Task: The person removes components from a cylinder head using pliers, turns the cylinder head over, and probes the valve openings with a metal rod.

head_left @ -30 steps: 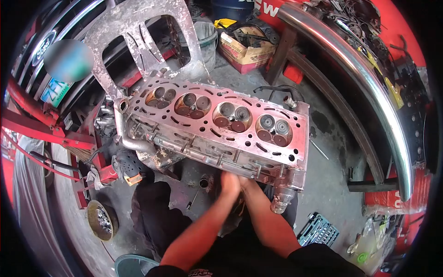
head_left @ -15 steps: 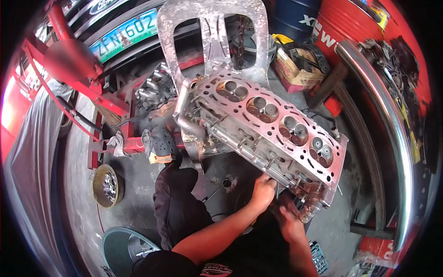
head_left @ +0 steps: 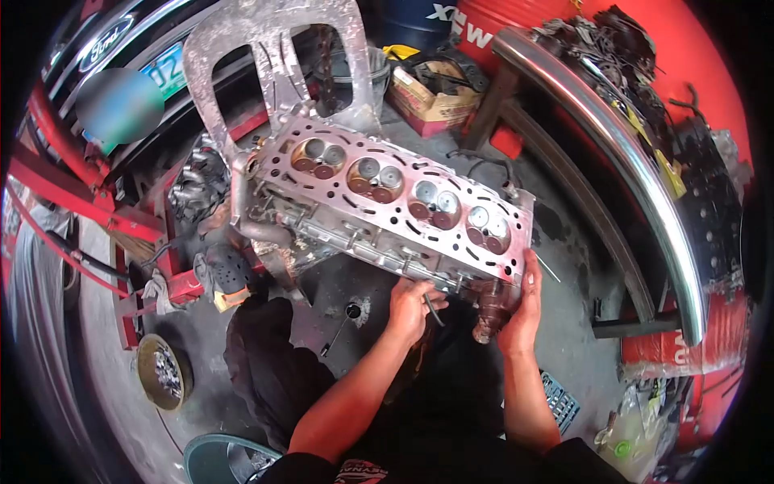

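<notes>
A metal cylinder head (head_left: 387, 202) lies tilted across the view, its flat face with round valve chambers upward and its far left end over a worn chair (head_left: 278, 56). My left hand (head_left: 413, 310) is closed around a thin dark rod (head_left: 433, 310) at the near long side of the head. At the head's right end, my right hand (head_left: 521, 319) lies along the corner, fingers stretched upward against the metal and beside a protruding housing (head_left: 489, 313).
A round pan of small parts (head_left: 164, 373) and a green basin (head_left: 211, 456) stand at the lower left. A socket set (head_left: 559, 401) is at the lower right. A curved chrome bar (head_left: 621, 153) rises at the right, a cardboard box (head_left: 431, 95) behind the head.
The view has swung, shifting the scene left since half a second ago. My right hand has moved from beneath the head to its right end. The rod now shows in my left hand.
</notes>
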The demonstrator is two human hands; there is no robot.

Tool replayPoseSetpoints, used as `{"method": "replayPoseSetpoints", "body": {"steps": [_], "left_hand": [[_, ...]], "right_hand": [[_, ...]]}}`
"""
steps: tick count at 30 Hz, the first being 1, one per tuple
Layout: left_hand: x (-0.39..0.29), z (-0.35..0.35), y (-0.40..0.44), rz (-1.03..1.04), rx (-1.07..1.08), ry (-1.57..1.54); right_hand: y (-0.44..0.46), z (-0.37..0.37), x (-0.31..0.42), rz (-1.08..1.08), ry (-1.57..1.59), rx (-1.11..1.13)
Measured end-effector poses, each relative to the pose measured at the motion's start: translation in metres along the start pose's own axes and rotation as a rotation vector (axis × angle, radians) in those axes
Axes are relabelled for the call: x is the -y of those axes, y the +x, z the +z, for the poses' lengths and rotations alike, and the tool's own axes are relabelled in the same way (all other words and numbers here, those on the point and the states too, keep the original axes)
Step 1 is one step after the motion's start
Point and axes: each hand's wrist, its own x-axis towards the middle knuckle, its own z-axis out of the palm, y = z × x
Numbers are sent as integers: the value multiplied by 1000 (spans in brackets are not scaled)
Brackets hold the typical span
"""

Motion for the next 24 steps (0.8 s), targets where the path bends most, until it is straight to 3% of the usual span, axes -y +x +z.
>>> {"method": "replayPoseSetpoints", "body": {"steps": [4,6,8,12,14,16,17,19,21,22,24], "left_hand": [[3,-3,4,12,63,52],[-4,1,1,-16,61,12],[-7,5,-1,-25,58,18],[-8,7,-7,19,105,61],[-9,8,-7,40,81,66],[-7,8,-5,52,65,70],[-5,6,-4,39,62,62],[-4,4,-5,29,23,64],[1,-15,3,91,82,169],[-5,-18,6,134,137,268],[-18,-33,11,193,-47,523]], "right_hand": [[-11,-5,-11,-50,-2,-72],[-27,-4,-23,-89,-138,-235],[-59,0,-23,129,46,-95],[-113,2,-51,56,-67,-59],[-142,-10,-55,324,-28,170],[-149,-9,-56,734,59,193],[-138,-13,-70,728,59,203],[-89,-27,-130,365,8,150],[-38,-17,-154,297,-375,74],[-23,-9,-160,295,-362,80],[-2,6,-178,151,-727,15]]}}
